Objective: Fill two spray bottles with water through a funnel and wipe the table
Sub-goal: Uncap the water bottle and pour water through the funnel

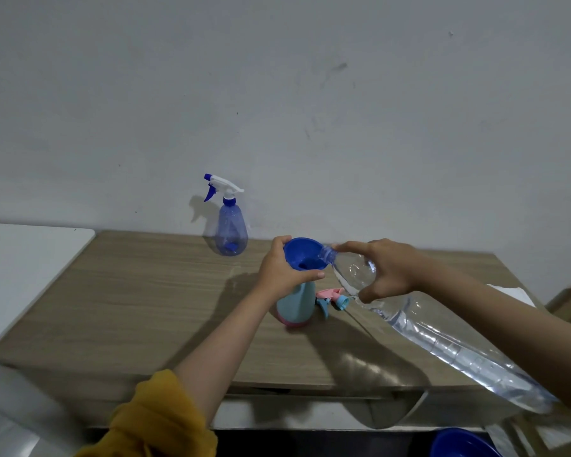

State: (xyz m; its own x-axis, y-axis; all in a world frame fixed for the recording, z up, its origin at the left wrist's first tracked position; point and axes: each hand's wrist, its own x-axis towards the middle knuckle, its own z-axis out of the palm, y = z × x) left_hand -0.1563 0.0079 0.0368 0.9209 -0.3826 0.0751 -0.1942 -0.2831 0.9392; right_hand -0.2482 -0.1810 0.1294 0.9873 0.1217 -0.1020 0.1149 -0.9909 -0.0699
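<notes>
At the far left, a white flat surface (pixel 30 255) adjoins the wood-grain tabletop (pixel 152 298), its rounded corner touching the table's left rear edge. A mustard-yellow sleeve (pixel 152 420) covers the left upper forearm at the lower left of the view.

Toward the rear of the table, close to the grey wall (pixel 277 94), stands a translucent blue spray bottle with a white and blue trigger head (pixel 230 222), upright, head fitted, well apart from the hands.

At table centre, the left hand (pixel 282 270) is curled around the neck area where a dark blue plastic funnel (pixel 305 257) sits in the top of a pale blue spray bottle with a pink base (pixel 295 306); thumb and fingers wrap the funnel from below its rim. The bottle stands upright on the table and its upper part is hidden by the hand.

Just right of that bottle, a pink and light blue trigger spray head (pixel 332 298) lies detached on the tabletop, partly covered by the clear bottle passing over it.

The right hand (pixel 388 270) grips the shoulder of a large clear plastic water bottle (pixel 442 338), fingers curled over it. That bottle is tilted, its open mouth resting at the funnel's right rim; water fills its lower body, which extends to the lower right.

Behind the right forearm, a white sheet-like item (pixel 511 293) lies on the table; its nature cannot be determined. At the bottom right edge, a dark blue rounded container (pixel 462 445) is partly in view below table level.
</notes>
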